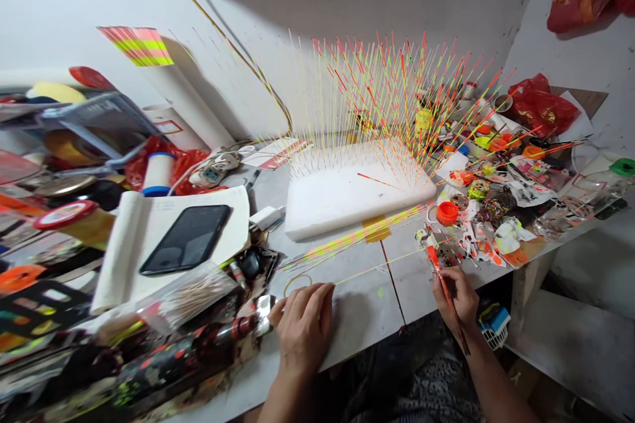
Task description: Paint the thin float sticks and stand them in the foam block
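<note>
My left hand (305, 324) is closed in a pinch at the table's front edge. From its fingertips a thin yellow stick (380, 268) runs right. My right hand (454, 294) grips a paintbrush (445, 284), whose orange-red tip is close to the stick's far end; whether they touch I cannot tell. Beyond the hands, a bundle of thin yellow and pink sticks (347, 238) lies along a white foam block (342, 201). Many thin sticks with red, orange and yellow tips (397, 86) stand in the foam, fanning outward. An open orange paint cap (447, 213) sits beyond the brush.
Left of my left hand is a paint-spotted motor tool (198, 350) with a metal chuck (264, 314). Nearby are a bag of cotton swabs (193, 297) and a phone (187, 239) on a notebook (122, 254). Paint-smeared jars and scraps (496, 211) crowd the right side.
</note>
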The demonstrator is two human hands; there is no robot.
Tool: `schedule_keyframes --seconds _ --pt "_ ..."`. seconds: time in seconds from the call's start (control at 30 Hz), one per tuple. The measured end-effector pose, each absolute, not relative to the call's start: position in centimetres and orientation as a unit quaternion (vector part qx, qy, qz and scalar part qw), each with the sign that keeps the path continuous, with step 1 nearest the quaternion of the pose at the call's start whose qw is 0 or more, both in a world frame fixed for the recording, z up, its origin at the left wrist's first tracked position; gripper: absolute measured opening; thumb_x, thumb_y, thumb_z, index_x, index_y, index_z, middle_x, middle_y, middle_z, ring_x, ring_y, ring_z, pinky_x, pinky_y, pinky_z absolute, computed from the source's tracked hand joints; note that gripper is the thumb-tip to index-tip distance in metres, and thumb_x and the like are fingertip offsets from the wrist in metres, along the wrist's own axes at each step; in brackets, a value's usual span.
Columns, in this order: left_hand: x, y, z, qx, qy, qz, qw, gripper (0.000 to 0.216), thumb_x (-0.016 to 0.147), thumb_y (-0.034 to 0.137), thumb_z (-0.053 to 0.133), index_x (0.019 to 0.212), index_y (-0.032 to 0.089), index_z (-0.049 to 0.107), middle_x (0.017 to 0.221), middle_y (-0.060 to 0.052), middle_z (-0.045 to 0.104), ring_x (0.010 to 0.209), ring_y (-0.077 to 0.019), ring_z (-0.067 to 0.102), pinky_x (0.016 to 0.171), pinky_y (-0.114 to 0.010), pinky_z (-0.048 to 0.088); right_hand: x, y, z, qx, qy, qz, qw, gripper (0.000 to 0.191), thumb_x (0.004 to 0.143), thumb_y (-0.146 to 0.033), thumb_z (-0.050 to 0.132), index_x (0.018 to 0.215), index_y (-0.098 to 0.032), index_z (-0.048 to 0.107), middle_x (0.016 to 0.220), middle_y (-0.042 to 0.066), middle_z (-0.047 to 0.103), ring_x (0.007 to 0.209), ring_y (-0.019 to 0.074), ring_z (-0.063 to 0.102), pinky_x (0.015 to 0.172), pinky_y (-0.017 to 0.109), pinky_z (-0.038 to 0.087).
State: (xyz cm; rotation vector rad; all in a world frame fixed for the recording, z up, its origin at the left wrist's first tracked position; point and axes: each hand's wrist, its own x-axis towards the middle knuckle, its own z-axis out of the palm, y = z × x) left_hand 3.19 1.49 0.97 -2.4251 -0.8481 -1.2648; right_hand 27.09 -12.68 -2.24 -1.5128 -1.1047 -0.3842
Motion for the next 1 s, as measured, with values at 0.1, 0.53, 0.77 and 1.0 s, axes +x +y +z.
schedule_keyframes --seconds 0.1,0.53,0.77,1.0 --pt "3.2 1.4 1.1 -0.841 -0.295 -0.432 0.134 0.009 0.092 0.015 0.057 0.094 0.021 0.063 0.08 -0.001 0.069 0.075 -0.0149 0.063 0.081 -0.033 0.034 27.2 -12.7 -2.4 -0.644 -0.468 -0.166 0.582 0.003 0.091 -0.019 0.061 0.094 -0.021 0.061 0.079 0.001 0.066 0.064 0.012 0.064 0.057 0.02 0.054" --pt "3.1 1.4 0.9 -0.838 -0.298 -0.442 0.119 0.011 0.091 0.014 0.057 0.095 0.021 0.064 0.081 -0.002 0.069 0.076 -0.0155 0.064 0.082 -0.033 0.034 25.7 -13.1 -1.5 -0.612 -0.511 -0.148 0.585 0.008 0.09 -0.015 0.058 0.095 -0.022 0.059 0.078 0.002 0.066 0.068 0.0135 0.065 0.058 0.022 0.056" --pt "3.2 1.3 1.0 -0.837 -0.303 -0.443 0.108 0.013 0.09 0.013 0.056 0.095 0.022 0.064 0.081 -0.001 0.07 0.075 -0.015 0.064 0.08 -0.033 0.035 24.8 -12.3 -1.2 -0.614 -0.509 -0.159 0.582 0.008 0.09 -0.016 0.058 0.095 -0.022 0.061 0.078 0.002 0.067 0.069 0.014 0.067 0.057 0.021 0.055" --pt "3.1 1.4 0.8 -0.838 -0.304 -0.441 0.108 0.012 0.09 0.015 0.057 0.095 0.022 0.064 0.082 -0.002 0.07 0.076 -0.0149 0.064 0.079 -0.033 0.035 25.0 -12.1 -1.6 -0.623 -0.505 -0.145 0.579 0.009 0.09 -0.016 0.059 0.095 -0.022 0.063 0.08 0.003 0.068 0.069 0.0149 0.067 0.059 0.023 0.056"
